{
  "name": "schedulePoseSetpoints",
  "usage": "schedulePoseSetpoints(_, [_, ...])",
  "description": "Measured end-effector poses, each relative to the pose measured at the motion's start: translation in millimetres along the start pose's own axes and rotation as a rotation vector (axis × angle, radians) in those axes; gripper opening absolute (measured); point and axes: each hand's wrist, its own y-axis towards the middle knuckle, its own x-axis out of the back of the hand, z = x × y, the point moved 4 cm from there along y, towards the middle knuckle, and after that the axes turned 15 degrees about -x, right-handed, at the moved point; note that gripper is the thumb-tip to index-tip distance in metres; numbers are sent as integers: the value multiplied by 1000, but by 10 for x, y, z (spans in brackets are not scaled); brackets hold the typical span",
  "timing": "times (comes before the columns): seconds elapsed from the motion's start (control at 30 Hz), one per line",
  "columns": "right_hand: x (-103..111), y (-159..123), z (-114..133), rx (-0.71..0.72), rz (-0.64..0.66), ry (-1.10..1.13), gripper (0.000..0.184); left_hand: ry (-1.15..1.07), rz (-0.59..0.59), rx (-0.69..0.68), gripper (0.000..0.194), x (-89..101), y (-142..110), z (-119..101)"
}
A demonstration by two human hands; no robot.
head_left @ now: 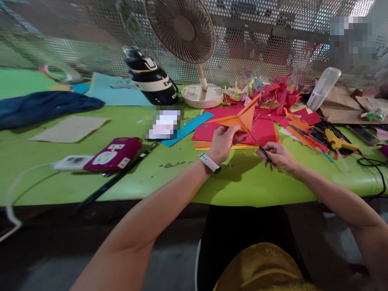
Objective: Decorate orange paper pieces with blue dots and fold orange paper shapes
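My left hand [223, 142] pinches a folded orange paper sheet [241, 117] and holds it up over the green table [91, 182]. A white watch sits on that wrist. My right hand [277, 155] is closed on the handles of small dark scissors [257, 144], whose blades reach up to the lower edge of the orange paper. Under the paper lie red and orange paper sheets [263, 131] in a stack.
A desk fan [188, 40] and a black-and-white bottle [150, 76] stand at the back. Paper scraps [273, 95], a yellow glue gun [336, 141] and a clear bottle [323, 89] lie right. A magenta device [113, 155], a blue paper strip [188, 127] and a blue cloth [42, 107] lie left.
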Motion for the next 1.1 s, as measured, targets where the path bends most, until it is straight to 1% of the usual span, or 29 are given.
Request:
schedulePoseSetpoints(0.5, [-6,21,-14,12,-3,35,52,-68,-24,17,29,3,15,15])
schedulePoseSetpoints(0.7, [-3,24,-9,31,8,46,53,-63,-11,-1,27,19,33,34])
schedulePoseSetpoints(0.93, [-23,11,28,17,15,89,57,-90,11,-5,29,19,48,46])
schedulePoseSetpoints(1.1, [-32,18,31,27,21,120,58,-102,5,-6,27,23,57,62])
